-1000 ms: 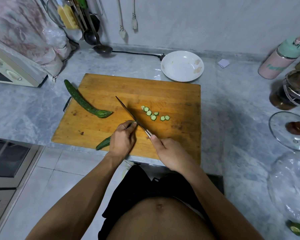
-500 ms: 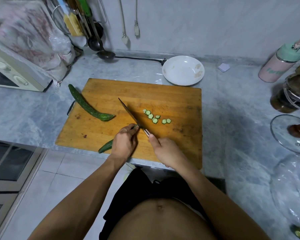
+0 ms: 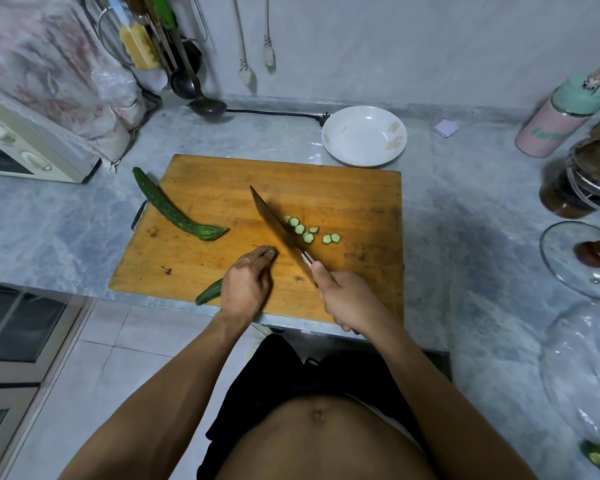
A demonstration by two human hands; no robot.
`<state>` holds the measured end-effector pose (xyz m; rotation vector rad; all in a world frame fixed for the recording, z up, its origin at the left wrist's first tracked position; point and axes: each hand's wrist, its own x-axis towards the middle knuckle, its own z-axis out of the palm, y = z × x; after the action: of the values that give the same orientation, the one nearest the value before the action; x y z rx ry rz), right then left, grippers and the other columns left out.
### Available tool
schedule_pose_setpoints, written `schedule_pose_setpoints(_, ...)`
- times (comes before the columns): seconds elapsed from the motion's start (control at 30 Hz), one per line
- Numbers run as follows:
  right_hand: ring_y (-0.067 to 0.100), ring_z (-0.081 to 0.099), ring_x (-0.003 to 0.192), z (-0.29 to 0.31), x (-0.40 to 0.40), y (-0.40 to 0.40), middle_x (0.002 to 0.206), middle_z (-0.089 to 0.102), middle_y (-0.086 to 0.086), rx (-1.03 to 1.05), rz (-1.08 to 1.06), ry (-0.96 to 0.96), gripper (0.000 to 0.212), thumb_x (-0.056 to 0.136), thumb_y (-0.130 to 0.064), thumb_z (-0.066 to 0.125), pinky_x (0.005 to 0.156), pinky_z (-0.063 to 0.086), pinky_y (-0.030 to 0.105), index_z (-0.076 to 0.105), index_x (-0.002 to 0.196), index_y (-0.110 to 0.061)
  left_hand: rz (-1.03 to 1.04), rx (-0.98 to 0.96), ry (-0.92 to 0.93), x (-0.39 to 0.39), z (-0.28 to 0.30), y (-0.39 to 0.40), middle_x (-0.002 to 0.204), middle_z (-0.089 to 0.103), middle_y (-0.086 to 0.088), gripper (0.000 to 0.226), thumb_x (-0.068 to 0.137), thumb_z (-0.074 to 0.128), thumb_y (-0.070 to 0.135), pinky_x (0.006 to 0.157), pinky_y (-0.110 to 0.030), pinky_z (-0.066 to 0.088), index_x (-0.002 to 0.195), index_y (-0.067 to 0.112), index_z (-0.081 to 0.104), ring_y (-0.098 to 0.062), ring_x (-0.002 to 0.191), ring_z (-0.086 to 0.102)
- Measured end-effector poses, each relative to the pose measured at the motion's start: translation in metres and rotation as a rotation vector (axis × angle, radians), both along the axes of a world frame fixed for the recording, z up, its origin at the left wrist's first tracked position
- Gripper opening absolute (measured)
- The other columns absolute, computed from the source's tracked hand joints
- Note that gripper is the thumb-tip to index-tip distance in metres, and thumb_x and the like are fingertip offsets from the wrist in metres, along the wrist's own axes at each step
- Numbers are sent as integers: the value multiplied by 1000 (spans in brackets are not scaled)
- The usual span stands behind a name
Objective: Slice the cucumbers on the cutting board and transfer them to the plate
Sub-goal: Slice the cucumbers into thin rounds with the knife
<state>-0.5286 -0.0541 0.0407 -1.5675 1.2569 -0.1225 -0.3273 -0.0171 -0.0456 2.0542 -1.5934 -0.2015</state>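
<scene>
knife (image 3: 278, 230) now lifted, right hand (image 3: 347, 299) gripping; left hand (image 3: 246, 285) still pins cucumber (image 3: 209, 292).

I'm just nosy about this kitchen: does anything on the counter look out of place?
Mostly tidy. The whole dark green cucumber lies askew, its far end overhanging the wooden cutting board's left edge. The white round plate carries some pale smears.

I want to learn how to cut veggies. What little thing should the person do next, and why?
Probably bring the knife down for another thin slice. The right hand holds it tilted just beside the cut end of the cucumber that the left hand pins on the cutting board. Only a few slices lie there, and the plate holds none.
</scene>
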Motion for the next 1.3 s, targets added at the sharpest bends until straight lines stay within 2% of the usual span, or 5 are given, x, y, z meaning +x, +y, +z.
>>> schedule_pose_setpoints(0.2,18,51,56,3,3,7,64,55,5,-48,68,26,68,101,-61,24,66,46,35,60,73,-11,-1,11,-8,1,-5,-1,124,66,-9,35,82,63,1,81,-40,57,114,12,71,-29,106,65)
schedule_pose_setpoints(0.7,19,55,59,9,-3,13,68,57,5,-53,108,57,73,100,-63,23,63,43,33,65,85,-5,-5,-8,6,2,-6,-1,122,66,-10,36,80,62,1,82,-41,57,113,10,72,-29,106,65)
schedule_pose_setpoints(0.9,16,49,56,5,10,9,62,49,1,-37,125,53,67,102,-58,23,56,36,31,61,75,-9,-5,-14,12,2,-9,-1,119,68,-12,31,80,65,-1,83,-41,57,109,7,73,-30,104,66)
schedule_pose_setpoints(1.07,25,52,75,-9,23,8,72,51,4,-79,107,78,60,102,-59,24,68,36,32,48,63,-20,-14,-32,14,0,-9,0,116,68,-14,29,80,67,-2,81,-41,58,107,6,74,-30,103,67)
schedule_pose_setpoints(1.3,20,49,56,-9,17,1,61,51,3,-35,58,27,65,102,-58,24,62,43,36,55,65,-15,1,-14,12,1,-7,0,121,67,-8,35,81,64,1,80,-37,57,112,13,73,-27,105,65)
